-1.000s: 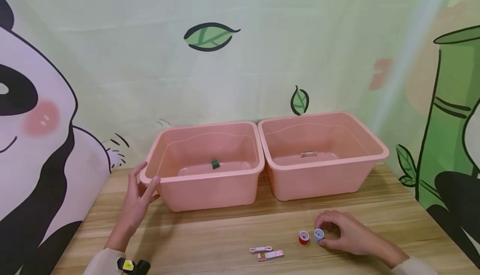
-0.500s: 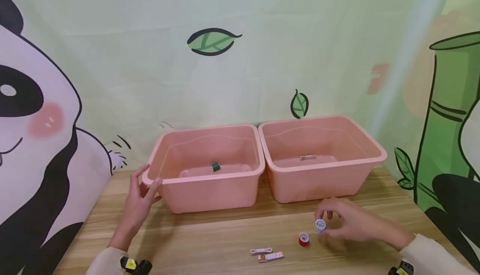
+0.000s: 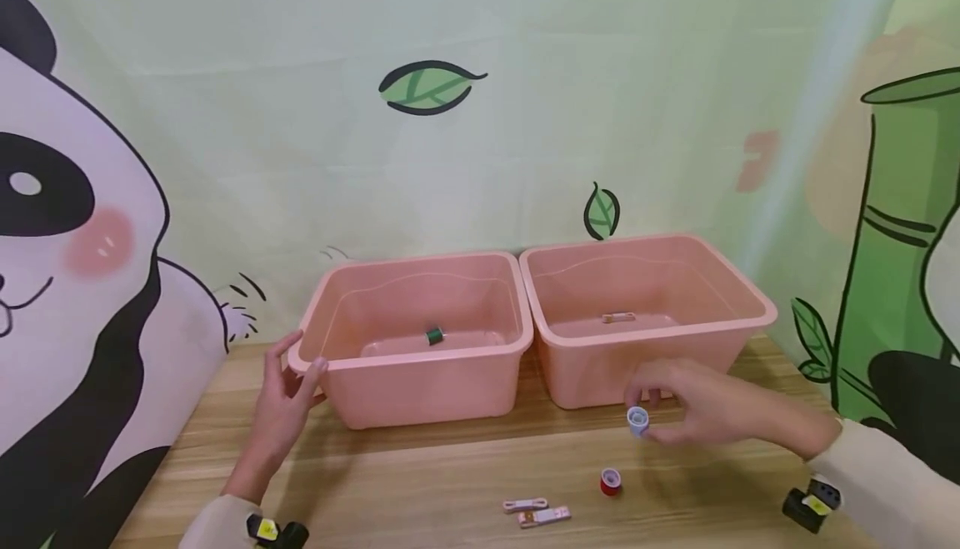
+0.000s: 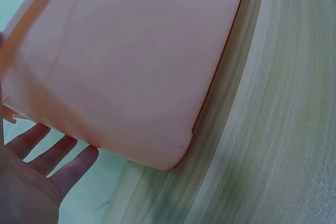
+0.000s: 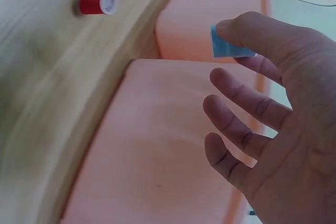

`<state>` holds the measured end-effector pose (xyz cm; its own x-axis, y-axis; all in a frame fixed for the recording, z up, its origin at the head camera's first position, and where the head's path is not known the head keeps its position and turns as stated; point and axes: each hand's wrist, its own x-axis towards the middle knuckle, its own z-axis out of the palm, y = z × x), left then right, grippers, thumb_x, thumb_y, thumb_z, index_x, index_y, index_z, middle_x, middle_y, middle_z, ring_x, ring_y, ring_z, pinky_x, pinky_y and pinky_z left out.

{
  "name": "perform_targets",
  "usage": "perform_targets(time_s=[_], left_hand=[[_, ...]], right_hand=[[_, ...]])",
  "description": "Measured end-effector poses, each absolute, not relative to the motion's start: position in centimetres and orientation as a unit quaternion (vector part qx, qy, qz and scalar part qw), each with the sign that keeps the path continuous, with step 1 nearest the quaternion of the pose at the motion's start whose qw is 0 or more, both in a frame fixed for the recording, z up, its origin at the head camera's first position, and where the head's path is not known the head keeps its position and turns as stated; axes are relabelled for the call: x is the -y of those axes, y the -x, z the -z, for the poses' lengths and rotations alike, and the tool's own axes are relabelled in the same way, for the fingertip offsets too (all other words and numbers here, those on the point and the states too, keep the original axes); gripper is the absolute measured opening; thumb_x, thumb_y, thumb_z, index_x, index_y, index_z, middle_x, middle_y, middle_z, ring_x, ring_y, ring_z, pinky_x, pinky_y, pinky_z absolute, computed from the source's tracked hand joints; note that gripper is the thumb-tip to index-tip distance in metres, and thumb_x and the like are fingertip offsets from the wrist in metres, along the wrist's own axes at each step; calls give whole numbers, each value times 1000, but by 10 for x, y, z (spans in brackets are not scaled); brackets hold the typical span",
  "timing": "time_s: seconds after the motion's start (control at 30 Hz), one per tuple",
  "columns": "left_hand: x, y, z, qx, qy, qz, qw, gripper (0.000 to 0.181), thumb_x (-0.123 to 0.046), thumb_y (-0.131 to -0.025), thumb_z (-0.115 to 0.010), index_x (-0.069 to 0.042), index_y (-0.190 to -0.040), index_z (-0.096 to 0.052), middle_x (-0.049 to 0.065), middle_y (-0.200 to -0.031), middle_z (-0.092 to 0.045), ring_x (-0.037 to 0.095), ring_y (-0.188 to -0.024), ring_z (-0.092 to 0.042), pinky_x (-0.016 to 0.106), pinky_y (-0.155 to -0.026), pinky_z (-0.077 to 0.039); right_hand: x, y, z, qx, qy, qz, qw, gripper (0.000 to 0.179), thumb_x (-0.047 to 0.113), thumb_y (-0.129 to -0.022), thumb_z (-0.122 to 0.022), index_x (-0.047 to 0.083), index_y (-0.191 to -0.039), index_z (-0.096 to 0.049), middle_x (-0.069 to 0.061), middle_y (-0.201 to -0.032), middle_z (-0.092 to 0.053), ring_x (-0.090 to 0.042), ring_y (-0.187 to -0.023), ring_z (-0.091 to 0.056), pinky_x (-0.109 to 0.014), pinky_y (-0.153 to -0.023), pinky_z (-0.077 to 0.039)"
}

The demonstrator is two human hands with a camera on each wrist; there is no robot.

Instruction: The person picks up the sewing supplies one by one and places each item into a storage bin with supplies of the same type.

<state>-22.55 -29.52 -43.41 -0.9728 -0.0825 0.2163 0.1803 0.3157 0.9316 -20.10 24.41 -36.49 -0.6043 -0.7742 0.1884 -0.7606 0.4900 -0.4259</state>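
Observation:
My right hand (image 3: 693,403) pinches a light blue spool of thread (image 3: 637,421) between thumb and index finger, raised above the table in front of the right bin. In the right wrist view the same blue spool (image 5: 231,44) shows at the fingertips, the other fingers spread loosely. My left hand (image 3: 283,395) grips the front left corner of the left pink bin (image 3: 427,391), thumb at its rim. A green spool (image 3: 435,336) lies inside that bin. Upright on the table stands a red spool (image 3: 611,482), nearer me than the blue one.
Beside the left bin stands the right pink bin (image 3: 645,366), with a small pale banded bundle (image 3: 618,316) in it. On the wooden table (image 3: 420,482) lie a similar pale bundle (image 3: 525,504) and a patterned pink strip (image 3: 544,517). A printed cloth (image 3: 510,149) hangs behind.
My right hand has lifted the blue spool off the table from beside the red one and moved it toward the right bin. The left hand keeps its grip on the left bin.

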Motion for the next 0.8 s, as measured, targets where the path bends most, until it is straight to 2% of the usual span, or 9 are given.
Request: perform_targets(time_s=[0.2,0.37,0.43,0.5,0.6,0.67,0.73,0.8], left_hand=[[292,227,438,795,32,593,127,65,-34,-107,-54,-25,-160,-17,19,-165,-28,40,-140,-45,38,-91,-58],[290,228,440,794,24,593,132,66,-37,-107,-55,-27,-160,-18,18,-164,-30,39,-138,-47,36,-90,-59],[290,227,440,793,23,593,135,65,-37,-107,-55,-27,-160,-18,19,-164,-32,37,-135,-49,36,-89,-59],[291,227,441,794,22,591,141,65,-36,-107,-55,-27,-160,-19,19,-162,-34,29,-131,-52,32,-87,-59],[291,226,441,793,23,590,149,63,-32,-108,-54,-26,-160,-20,21,-160,-37,12,-121,-55,27,-83,-59],[291,226,441,796,21,586,152,63,-32,-108,-54,-26,-160,-20,21,-160,-37,5,-117,-55,23,-81,-58],[290,226,442,796,21,586,151,63,-32,-108,-54,-26,-160,-20,21,-160,-37,8,-119,-55,21,-80,-58],[289,226,442,795,21,588,150,64,-32,-107,-55,-27,-160,-19,21,-161,-36,19,-125,-55,22,-81,-57]], right_hand=[[-240,203,338,-865,446,231,8,20,24,-90,-82,31,-100,-66,19,-91,-62,-6,-83,-55,-24,-69,-50],[-238,207,318,-870,438,227,16,19,23,-92,-79,33,-99,-65,18,-91,-61,-10,-85,-57,-26,-70,-51],[-236,211,310,-871,437,224,15,18,24,-92,-79,33,-99,-65,18,-91,-61,-11,-85,-58,-26,-69,-51],[-234,216,302,-868,443,223,10,17,23,-92,-79,32,-98,-66,18,-92,-62,-11,-84,-59,-27,-66,-51],[-231,223,290,-860,467,204,-31,17,21,-90,-80,31,-94,-68,18,-92,-64,-9,-80,-62,-26,-65,-52],[-229,228,282,-856,479,179,-71,17,21,-87,-81,32,-91,-69,20,-91,-64,-6,-77,-62,-24,-63,-52],[-228,231,275,-855,483,160,-98,17,21,-86,-81,33,-90,-70,21,-88,-63,-4,-76,-61,-23,-64,-51],[-227,235,269,-860,477,144,-111,17,22,-85,-80,34,-88,-69,22,-83,-62,-3,-75,-60,-22,-63,-49]])
